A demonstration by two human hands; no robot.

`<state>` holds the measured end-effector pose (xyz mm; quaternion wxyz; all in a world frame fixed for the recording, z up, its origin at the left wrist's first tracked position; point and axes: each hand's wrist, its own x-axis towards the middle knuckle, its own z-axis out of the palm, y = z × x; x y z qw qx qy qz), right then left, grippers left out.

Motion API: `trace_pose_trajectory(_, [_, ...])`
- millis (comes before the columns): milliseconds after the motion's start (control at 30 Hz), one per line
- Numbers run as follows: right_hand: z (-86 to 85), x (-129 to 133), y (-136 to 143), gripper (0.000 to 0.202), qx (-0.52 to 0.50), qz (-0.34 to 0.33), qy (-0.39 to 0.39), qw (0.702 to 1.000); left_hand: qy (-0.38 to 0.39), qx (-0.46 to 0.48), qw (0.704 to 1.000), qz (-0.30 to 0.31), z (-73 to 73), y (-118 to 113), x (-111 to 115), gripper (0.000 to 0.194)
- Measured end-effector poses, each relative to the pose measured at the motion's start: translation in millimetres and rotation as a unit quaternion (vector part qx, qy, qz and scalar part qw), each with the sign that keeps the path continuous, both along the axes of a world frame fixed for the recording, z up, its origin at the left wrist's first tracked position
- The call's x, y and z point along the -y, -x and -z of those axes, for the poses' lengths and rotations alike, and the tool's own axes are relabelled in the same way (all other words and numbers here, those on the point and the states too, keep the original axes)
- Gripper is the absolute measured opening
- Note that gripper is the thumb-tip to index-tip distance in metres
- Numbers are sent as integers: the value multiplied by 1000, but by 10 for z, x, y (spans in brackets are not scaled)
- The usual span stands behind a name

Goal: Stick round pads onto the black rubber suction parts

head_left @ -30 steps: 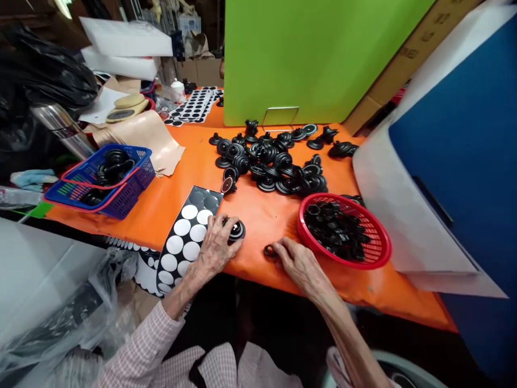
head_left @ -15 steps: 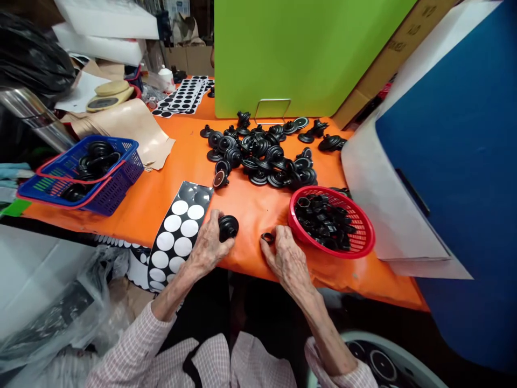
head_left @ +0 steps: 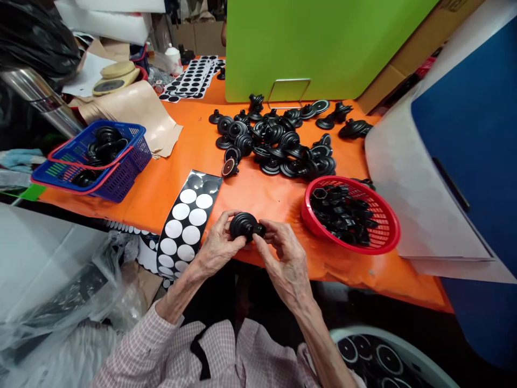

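My left hand [head_left: 218,245] is closed on a black ridged round part [head_left: 243,225], held up near the table's front edge. My right hand [head_left: 285,258] pinches a small black nut [head_left: 259,230] at the stem end of that part; the two pieces touch. Behind the hands lies a pile of similar black round parts [head_left: 274,143]. To the right of my right hand stands a red basket [head_left: 390,245] with black nuts in it. A sheet of white round stickers [head_left: 190,234] lies left of my left hand.
A blue basket [head_left: 139,153] with black parts stands at the left, beside brown paper [head_left: 157,116]. The green board [head_left: 323,48] rises behind the pile. White sheets [head_left: 440,215] and a blue panel [head_left: 476,134] border the right. Below the table's edge is a tub [head_left: 420,358] of round parts.
My right hand has lifted the small nut off the table and moved left to the round part. My hands are now together. The view has shifted slightly.
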<state>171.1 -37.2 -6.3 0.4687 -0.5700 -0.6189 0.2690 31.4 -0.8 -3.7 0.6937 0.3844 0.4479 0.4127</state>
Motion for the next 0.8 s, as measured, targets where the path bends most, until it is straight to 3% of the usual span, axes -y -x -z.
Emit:
trace_pose_trajectory(267, [61,5,53,22,67,-4,-24,997,-41,-48,998,1,47,12,37,56])
trace_pose_trajectory(400, [101,39,114,25,106,22,-47,993,-5,11,1000,11,28,29,52,55])
trace_pose_trajectory(500, [114,80,146,32,87,4,-48,995,15,50,999,1,25,45,62,52])
trace_pose_trajectory(633, [79,97,122,42,-31,26,56,998,26,71,997,-2,19,71,70,54])
trace_pose_trajectory(800, [42,34,90,35,-192,1,191,963,-24,45,998,35,-2,115,83,42])
